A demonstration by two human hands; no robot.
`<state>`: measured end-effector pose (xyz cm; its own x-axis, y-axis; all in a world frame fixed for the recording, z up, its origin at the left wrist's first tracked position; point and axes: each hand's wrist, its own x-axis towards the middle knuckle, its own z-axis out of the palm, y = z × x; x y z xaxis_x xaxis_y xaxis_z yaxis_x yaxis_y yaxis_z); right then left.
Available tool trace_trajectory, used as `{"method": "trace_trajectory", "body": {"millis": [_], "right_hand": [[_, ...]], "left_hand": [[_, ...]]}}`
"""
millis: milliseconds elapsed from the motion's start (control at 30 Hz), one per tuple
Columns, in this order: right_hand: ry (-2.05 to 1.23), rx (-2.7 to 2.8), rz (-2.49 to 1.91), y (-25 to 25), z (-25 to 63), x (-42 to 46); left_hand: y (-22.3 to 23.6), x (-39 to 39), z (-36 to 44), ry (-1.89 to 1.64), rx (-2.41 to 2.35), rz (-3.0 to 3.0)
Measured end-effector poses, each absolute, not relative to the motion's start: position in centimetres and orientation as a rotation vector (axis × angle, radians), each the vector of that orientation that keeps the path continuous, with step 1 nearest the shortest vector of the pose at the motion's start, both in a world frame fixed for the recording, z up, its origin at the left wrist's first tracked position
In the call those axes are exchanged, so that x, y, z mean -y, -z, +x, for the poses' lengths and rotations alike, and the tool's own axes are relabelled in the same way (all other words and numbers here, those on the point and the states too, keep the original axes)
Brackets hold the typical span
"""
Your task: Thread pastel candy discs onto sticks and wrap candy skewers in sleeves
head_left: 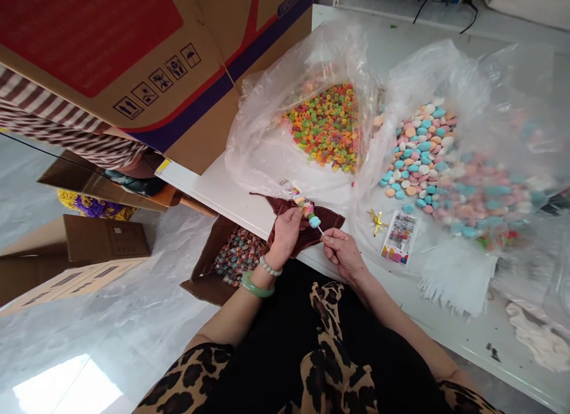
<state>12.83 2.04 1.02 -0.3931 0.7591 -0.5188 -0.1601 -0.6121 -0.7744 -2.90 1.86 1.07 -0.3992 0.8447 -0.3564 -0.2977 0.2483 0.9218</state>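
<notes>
Between my two hands is a candy skewer [314,221], with colourful round candies threaded on a thin white stick. My left hand [287,233] pinches it by the candies, and its fingertips are partly hidden. The fingers of my right hand [344,252] are closed on the bare lower end of the stick. A dark brown cloth [332,220] lies on the table edge beneath them. To the right of my hands are gold twist ties [377,223] and printed packets [401,237]. A bundle of white sticks [458,277] is farther right.
Clear plastic bags hold small ring candies [327,129] and pastel oval candies [421,149] on the white table [449,345]. A big cardboard box [196,105] stands at the left. An open carton [200,247] of candy skewers sits below the edge. Another person's striped sleeve [57,117] shows at far left.
</notes>
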Motion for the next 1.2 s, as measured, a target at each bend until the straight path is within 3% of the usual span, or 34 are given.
{"method": "trace_trajectory", "body": {"millis": [267, 833, 1067, 1200], "right_hand": [[-2.076, 0.830, -1.207, -0.9, 13.1, -2.2], [-2.043, 0.925, -1.240, -0.8, 13.6, -1.9], [-1.818, 1.168, -1.354, -1.5, 12.1, -1.6], [-1.761, 1.177, -1.340, -0.9, 12.4, -2.3]], "left_hand": [[-1.9, -0.4, -2.9, -1.472, -1.737, 0.951], [-1.2, -1.2, -4.1, -1.230, -1.948, 1.464], [-1.0, 0.0, -1.8, -0.840, -2.121, 2.093], [-1.1, 0.4, -1.3, -1.050, -1.959, 1.798]]}}
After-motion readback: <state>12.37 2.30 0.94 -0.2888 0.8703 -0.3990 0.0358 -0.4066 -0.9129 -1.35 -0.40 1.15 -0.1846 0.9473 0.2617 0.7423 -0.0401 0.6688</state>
